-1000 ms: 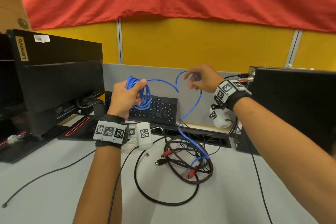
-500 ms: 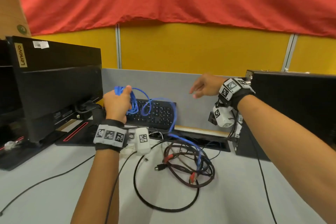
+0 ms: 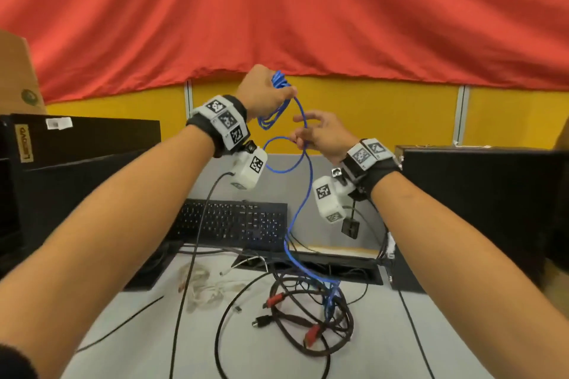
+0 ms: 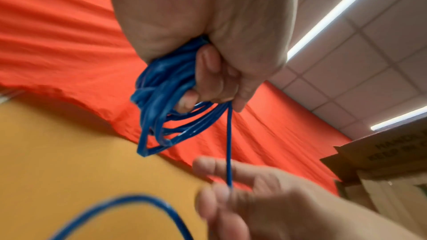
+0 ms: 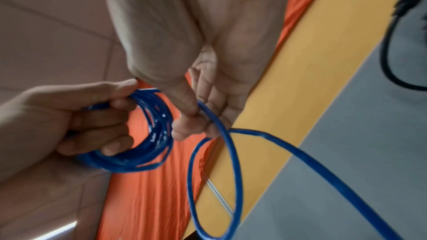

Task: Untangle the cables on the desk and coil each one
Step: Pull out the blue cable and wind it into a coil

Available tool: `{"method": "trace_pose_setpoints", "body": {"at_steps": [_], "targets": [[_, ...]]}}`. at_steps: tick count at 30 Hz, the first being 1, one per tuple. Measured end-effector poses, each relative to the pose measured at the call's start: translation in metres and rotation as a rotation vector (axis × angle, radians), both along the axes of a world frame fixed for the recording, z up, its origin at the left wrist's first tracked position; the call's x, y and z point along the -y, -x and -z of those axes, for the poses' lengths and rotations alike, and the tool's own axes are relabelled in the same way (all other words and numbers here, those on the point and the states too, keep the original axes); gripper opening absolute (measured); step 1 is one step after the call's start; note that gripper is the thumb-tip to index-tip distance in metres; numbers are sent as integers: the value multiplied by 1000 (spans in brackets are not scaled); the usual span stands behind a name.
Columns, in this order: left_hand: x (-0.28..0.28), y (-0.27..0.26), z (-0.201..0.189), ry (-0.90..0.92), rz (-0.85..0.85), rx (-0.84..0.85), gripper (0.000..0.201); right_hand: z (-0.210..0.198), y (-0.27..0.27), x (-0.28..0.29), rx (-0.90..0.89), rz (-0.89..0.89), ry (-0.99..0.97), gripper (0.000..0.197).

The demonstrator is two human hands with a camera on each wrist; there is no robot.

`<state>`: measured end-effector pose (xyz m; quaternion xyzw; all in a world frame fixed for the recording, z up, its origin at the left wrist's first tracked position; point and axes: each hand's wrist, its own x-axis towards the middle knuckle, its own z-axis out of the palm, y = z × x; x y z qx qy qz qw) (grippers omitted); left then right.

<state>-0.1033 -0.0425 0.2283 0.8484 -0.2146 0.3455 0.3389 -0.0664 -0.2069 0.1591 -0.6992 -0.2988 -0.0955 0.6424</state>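
Hands now raised: left (image 3: 261, 92) around smooth blue cable (image 3: 303, 194) coils, right (image 3: 320, 137) pinching.

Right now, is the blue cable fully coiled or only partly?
Only partly. The left hand grips several finished loops of the blue cable, the right hand pinches a loose strand, and its tail runs down into the cable tangle.

We note the blue cable (image 3: 308, 172) has a smooth, slightly glossy plastic jacket. The red backdrop (image 3: 308, 15) is matt cloth, creased in folds. The keyboard (image 3: 234, 221) is matt black plastic. The box (image 3: 15, 71) is plain brown cardboard. The desk (image 3: 385, 348) surface looks smooth, matt grey.
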Motion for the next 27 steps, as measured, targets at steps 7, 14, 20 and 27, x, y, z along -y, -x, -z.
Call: {"method": "trace_pose_setpoints", "body": {"at_steps": [7,14,20,27], "targets": [[-28,-17,-64,-86,-299,118,53,29,-10,1,-89,-152,104,12],[-72,-36,-73,126,-508,133,51,17,7,16,-83,-266,-232,14],[-114,-39,-64,209,-642,104,47,-27,-6,62,-140,17,-58,22],[-162,-40,-41,266,-806,-17,44,-25,-22,79,-275,3,277,23]]}}
